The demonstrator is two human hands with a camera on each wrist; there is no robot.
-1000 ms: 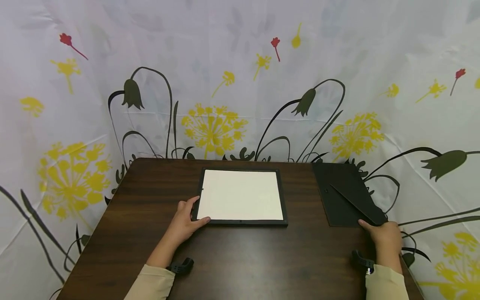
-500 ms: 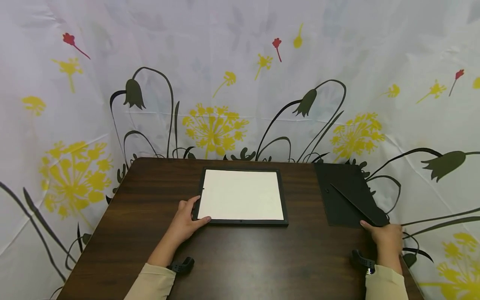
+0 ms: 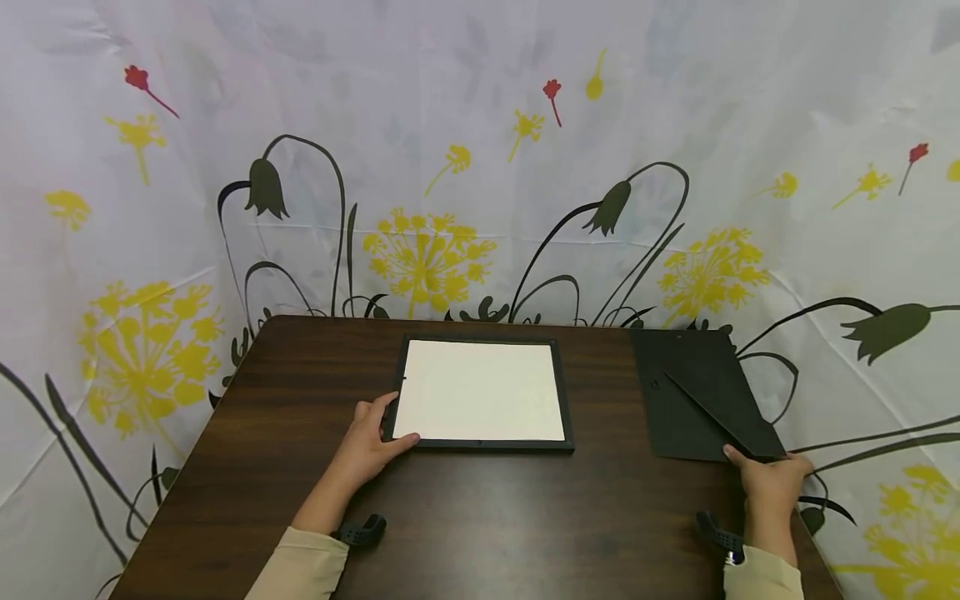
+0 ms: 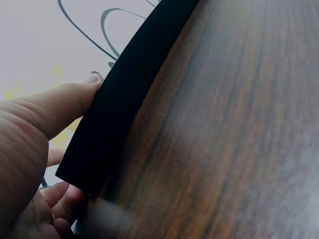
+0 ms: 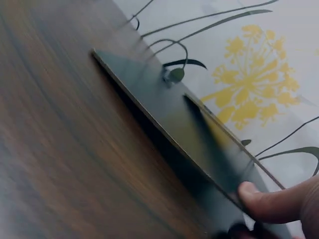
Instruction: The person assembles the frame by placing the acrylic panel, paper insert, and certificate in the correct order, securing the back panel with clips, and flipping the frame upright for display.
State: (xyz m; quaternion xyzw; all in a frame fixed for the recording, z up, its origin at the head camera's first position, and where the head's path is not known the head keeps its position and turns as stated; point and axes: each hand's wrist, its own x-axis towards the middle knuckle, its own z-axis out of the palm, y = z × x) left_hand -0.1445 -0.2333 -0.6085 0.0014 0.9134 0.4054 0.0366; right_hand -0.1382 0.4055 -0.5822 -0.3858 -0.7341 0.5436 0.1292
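A black picture frame (image 3: 487, 447) lies at the middle of the table, with a white sheet (image 3: 480, 392) filling its inside. My left hand (image 3: 366, 442) grips its near left corner, the thumb (image 4: 75, 97) on the top edge and the fingers around the side and underneath. Over at the right, my right hand (image 3: 771, 485) pinches the near right corner of a black backing board (image 3: 671, 425), which carries an easel leg (image 3: 705, 408). In the right wrist view the thumb (image 5: 266, 199) lies on top of the board, whose near edge tilts up with shadow below.
The dark brown wooden table (image 3: 487, 533) runs under everything, its right edge close to the backing board. Behind stands a white cloth backdrop (image 3: 480, 125) printed with flowers. Black bands (image 3: 363, 532) sit on both wrists.
My right hand has drawn slightly toward me, and the backing board's near edge has come with it, sliding nearer. My left hand and the picture frame have stayed in place.
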